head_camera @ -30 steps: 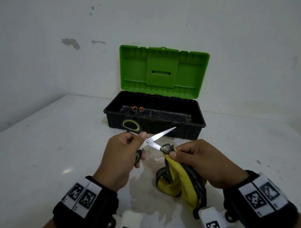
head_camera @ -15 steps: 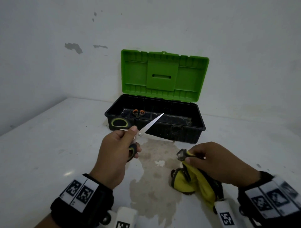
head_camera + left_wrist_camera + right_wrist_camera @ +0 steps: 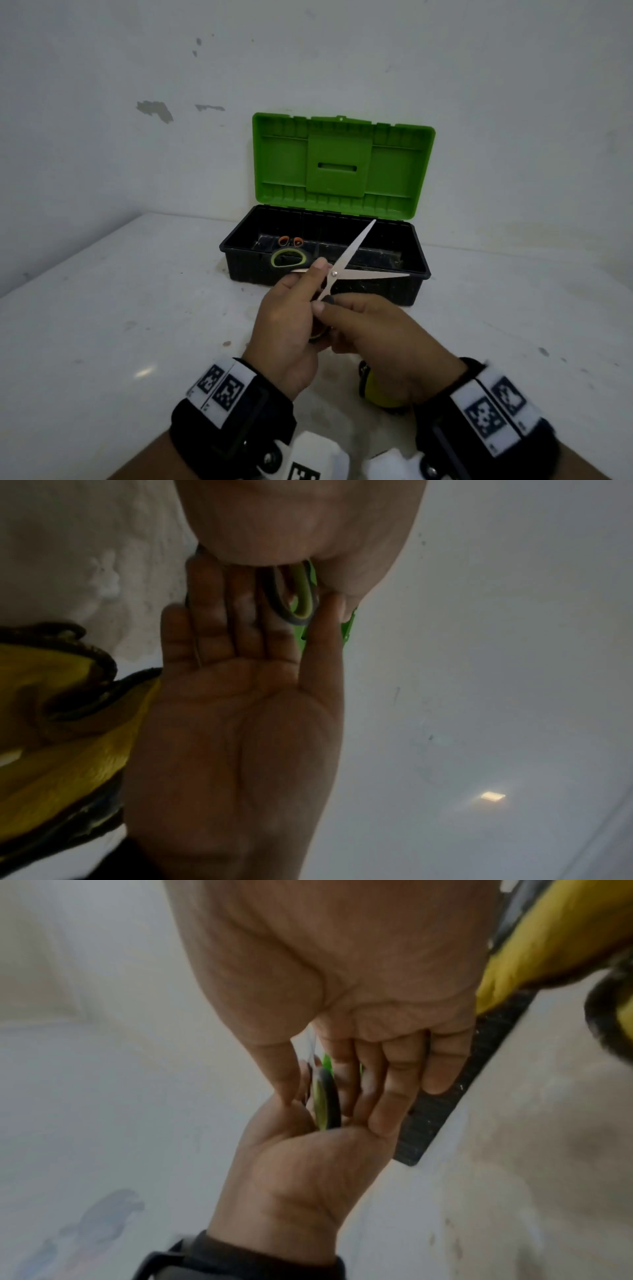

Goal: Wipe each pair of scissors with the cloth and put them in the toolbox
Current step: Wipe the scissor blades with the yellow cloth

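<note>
Both hands' fingers [image 3: 322,274] hold spread scissors [image 3: 356,255] before toolbox [image 3: 419,267] containing orange-handled scissors [image 3: 290,241]

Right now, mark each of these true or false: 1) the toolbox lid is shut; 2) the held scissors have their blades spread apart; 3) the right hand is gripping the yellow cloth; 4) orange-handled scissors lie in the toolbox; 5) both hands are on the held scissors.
1) False. The green lid stands open behind the black toolbox.
2) True. The blades of the held scissors are spread apart in front of the toolbox.
3) False. The yellow cloth lies on the table, below the right hand, which grips the scissors' handle.
4) True. The orange-handled scissors lie inside the toolbox.
5) True. The left hand grips them too.
</note>
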Motion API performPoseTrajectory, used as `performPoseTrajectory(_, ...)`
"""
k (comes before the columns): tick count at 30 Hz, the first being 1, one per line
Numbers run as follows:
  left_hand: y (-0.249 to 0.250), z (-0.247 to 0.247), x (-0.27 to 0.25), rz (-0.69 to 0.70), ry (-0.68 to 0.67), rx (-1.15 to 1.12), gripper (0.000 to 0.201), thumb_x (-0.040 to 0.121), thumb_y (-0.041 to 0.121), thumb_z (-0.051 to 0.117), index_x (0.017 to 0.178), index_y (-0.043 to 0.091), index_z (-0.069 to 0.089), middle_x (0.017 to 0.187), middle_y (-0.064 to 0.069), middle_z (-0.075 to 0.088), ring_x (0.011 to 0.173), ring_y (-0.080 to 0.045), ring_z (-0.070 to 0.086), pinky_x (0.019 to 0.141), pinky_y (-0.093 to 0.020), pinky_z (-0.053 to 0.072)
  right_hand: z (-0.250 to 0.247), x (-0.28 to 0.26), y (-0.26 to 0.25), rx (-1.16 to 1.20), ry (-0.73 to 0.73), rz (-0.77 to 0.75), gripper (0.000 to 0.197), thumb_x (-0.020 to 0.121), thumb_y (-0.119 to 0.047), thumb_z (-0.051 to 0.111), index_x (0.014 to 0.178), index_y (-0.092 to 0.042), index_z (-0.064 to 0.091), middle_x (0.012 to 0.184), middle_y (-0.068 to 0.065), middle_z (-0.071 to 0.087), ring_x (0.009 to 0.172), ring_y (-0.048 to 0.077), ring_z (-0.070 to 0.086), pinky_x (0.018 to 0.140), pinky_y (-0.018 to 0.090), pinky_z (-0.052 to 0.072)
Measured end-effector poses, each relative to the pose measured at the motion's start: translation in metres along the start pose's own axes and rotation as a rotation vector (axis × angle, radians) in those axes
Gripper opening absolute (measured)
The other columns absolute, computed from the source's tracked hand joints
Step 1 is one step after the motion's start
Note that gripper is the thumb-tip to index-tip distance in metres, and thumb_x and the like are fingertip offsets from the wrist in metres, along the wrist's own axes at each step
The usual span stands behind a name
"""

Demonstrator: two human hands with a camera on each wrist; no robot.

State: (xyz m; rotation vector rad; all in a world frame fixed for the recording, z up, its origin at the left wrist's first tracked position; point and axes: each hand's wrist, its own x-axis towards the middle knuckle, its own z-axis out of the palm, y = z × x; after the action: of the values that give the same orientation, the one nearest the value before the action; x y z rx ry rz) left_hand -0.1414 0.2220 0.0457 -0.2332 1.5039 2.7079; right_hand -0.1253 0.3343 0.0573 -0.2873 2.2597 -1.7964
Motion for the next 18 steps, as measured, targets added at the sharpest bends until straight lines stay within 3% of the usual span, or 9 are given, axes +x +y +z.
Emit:
performPoseTrajectory(3,0.003,-0.004,0.000,0.011,-0.015,-0.010,0.028,0.089,0.031,0.067,0.065,0.017,0.065,0.061,-0.002,0.054,0.053,-0.017,0.051,0.046,-0.027,0.038,0.002,0.004,0.008,0.020,0.068,-0.036,0.023,0.094,-0.028,0.061,0.087,-0.011,0.075,0.076,-0.002,0.072,0.066,0.009,0.061,0.066,0.027,0.043)
performPoseTrajectory(7,0.015,-0.023,0.006,0.104,0.030,0.036,0.014,0.089,0.030,0.067,0.091,0.016,0.069,0.076,0.002,0.060,0.073,-0.012,0.058,0.067,-0.028,0.047,-0.012,-0.002,0.009,-0.026,0.023,-0.041,0.025,0.095,-0.029,0.060,0.090,-0.009,0.074,0.073,-0.002,0.068,0.060,0.009,0.053,0.061,0.023,0.042)
performPoseTrajectory(10,0.024,-0.037,0.007,0.193,0.007,0.291,0.016,0.093,0.023,0.063,0.105,0.013,0.068,0.079,-0.001,0.065,0.070,-0.013,0.059,0.061,-0.027,0.045,-0.025,-0.008,0.005,-0.064,-0.027,-0.037,0.020,0.093,-0.027,0.063,0.083,-0.016,0.075,0.071,0.002,0.068,0.056,0.010,0.049,0.056,0.020,0.041)
performPoseTrajectory(14,0.029,-0.046,0.003,0.267,-0.130,0.576,0.011,0.092,0.017,0.065,0.098,0.013,0.073,0.074,-0.001,0.068,0.065,-0.011,0.060,0.053,-0.022,0.045,-0.035,-0.006,0.006,-0.013,0.091,-0.054,0.011,0.089,-0.020,0.070,0.082,-0.013,0.074,0.070,0.010,0.069,0.049,0.014,0.049,0.049,0.021,0.041)
performPoseTrajectory(18,0.024,-0.047,-0.001,0.220,-0.214,0.707,0.009,0.092,0.018,0.066,0.096,0.014,0.073,0.078,-0.003,0.073,0.067,-0.014,0.067,0.055,-0.024,0.048,-0.035,-0.002,0.011,0.050,0.149,-0.066,0.008,0.090,-0.018,0.068,0.090,-0.013,0.075,0.073,0.009,0.070,0.052,0.017,0.057,0.051,0.025,0.046)
